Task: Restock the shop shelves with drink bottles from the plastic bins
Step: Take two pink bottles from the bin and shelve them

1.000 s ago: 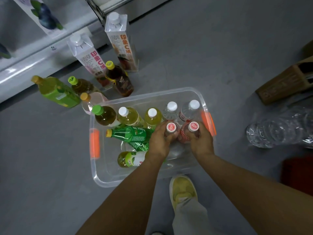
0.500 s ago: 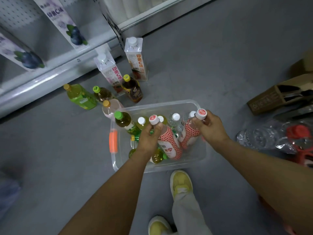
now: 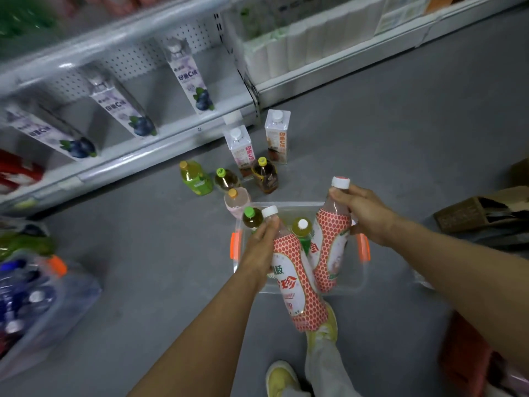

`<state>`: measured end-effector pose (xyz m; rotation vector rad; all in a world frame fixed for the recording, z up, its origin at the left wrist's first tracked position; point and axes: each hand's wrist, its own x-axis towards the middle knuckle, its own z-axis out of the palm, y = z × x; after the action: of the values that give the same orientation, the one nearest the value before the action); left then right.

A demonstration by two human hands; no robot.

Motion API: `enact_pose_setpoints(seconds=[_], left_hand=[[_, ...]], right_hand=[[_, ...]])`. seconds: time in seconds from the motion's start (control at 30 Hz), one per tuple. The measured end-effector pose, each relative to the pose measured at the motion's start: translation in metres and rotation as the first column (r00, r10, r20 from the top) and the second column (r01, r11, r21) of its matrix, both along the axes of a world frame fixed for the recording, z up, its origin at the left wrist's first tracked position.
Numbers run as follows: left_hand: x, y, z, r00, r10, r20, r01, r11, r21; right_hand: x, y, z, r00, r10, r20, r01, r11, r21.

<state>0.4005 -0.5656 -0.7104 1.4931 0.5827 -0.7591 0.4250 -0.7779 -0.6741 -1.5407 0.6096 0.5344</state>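
Observation:
My left hand (image 3: 259, 250) grips the neck of a red-and-white patterned drink bottle (image 3: 297, 285) with a white cap, held well above the clear plastic bin (image 3: 361, 277). My right hand (image 3: 362, 213) grips the neck of a second bottle of the same kind (image 3: 329, 247), lifted over the bin's right side. Inside the bin a yellow drink with a white cap (image 3: 302, 229) and a green-capped tea bottle (image 3: 252, 217) still stand upright. The white shop shelf (image 3: 137, 150) at the upper left holds three purple blueberry cartons.
Two white cartons (image 3: 276, 136) and several tea bottles (image 3: 264, 174) stand on the grey floor between bin and shelf. A second bin with blue-capped bottles (image 3: 31, 296) sits at left. A cardboard box (image 3: 481, 210) lies at right. My yellow shoes (image 3: 282, 378) are below.
Both hands have lifted the two red-patterned bottles up out of the bin. My view has tilted up, bringing the shelf and its blueberry cartons into sight.

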Motion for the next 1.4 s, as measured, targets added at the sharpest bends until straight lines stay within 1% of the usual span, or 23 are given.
enact_pose_setpoints(seconds=[0.13,0.23,0.33,0.43,0.53,0.7,0.83,0.97,1.13,1.27,1.4], left_hand=[[0.012,0.008,0.042,0.995,0.100,-0.026,-0.101,0.993,-0.056],[0.024,0.011,0.072,0.988,0.138,-0.071,-0.144,0.985,-0.092],[0.031,0.014,0.097,0.980,0.129,-0.152,-0.150,0.979,-0.135],[0.035,0.021,0.111,0.966,0.115,-0.232,-0.160,0.969,-0.188],[0.036,0.030,0.118,0.939,0.148,-0.312,-0.219,0.953,-0.209],[0.039,0.039,0.119,0.906,0.171,-0.387,-0.273,0.935,-0.225],[0.036,0.049,0.117,0.899,0.151,-0.411,-0.273,0.927,-0.256],[0.034,0.059,0.114,0.897,0.149,-0.417,-0.291,0.908,-0.302],[0.033,0.070,0.119,0.923,0.153,-0.354,-0.302,0.858,-0.416],[0.031,0.075,0.121,0.914,0.224,-0.339,-0.371,0.799,-0.474],[0.037,0.080,0.134,0.911,0.271,-0.310,-0.403,0.745,-0.531]], right_hand=[[0.016,0.023,0.039,0.995,0.093,-0.026,-0.089,0.989,0.119],[0.026,0.038,0.064,0.988,0.152,-0.042,-0.144,0.980,0.139],[0.033,0.052,0.086,0.979,0.184,-0.083,-0.170,0.973,0.157],[0.038,0.064,0.097,0.965,0.216,-0.149,-0.197,0.971,0.133],[0.042,0.074,0.099,0.953,0.211,-0.218,-0.188,0.974,0.124],[0.046,0.086,0.095,0.911,0.242,-0.334,-0.199,0.967,0.159],[0.050,0.090,0.088,0.883,0.224,-0.413,-0.158,0.970,0.187],[0.056,0.095,0.082,0.874,0.191,-0.446,-0.107,0.972,0.208],[0.068,0.099,0.083,0.887,0.177,-0.427,-0.087,0.971,0.221],[0.080,0.105,0.092,0.897,0.188,-0.399,-0.082,0.960,0.267],[0.095,0.114,0.109,0.920,0.187,-0.345,-0.074,0.946,0.316]])
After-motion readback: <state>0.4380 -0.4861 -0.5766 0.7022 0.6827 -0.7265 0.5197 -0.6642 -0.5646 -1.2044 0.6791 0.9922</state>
